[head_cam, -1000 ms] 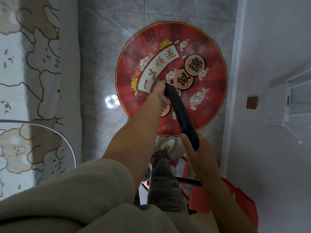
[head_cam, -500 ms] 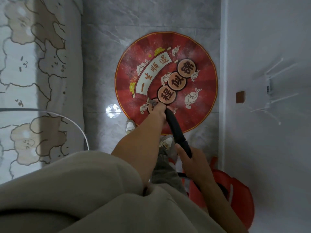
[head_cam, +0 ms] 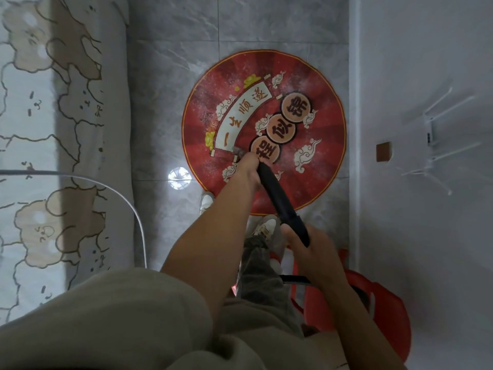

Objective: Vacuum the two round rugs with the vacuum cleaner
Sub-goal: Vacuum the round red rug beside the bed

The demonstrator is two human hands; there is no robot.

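A round red rug (head_cam: 314,84) with a white scroll and three brown character discs lies on the grey tiled floor ahead of me. I hold a black vacuum wand (head_cam: 280,198) slanting down toward the rug's near left part; its metal tip (head_cam: 237,150) shows just beyond my fingers. My left hand (head_cam: 246,169) grips the wand's lower end. My right hand (head_cam: 312,252) grips its upper end near my body. The red vacuum body (head_cam: 384,311) sits on the floor at the lower right. Only one rug is in view.
A bed with a cartoon-print cover (head_cam: 53,156) fills the left side. A white wall (head_cam: 426,182) runs along the right, with a small brown block (head_cam: 383,152) on it. My feet in white shoes (head_cam: 262,227) stand at the rug's near edge. Ceiling light reflects off the tile (head_cam: 179,178).
The wand tip has drawn back from the scroll's middle to the rug's near left part, then edged forward a little. Both hands keep their grip.
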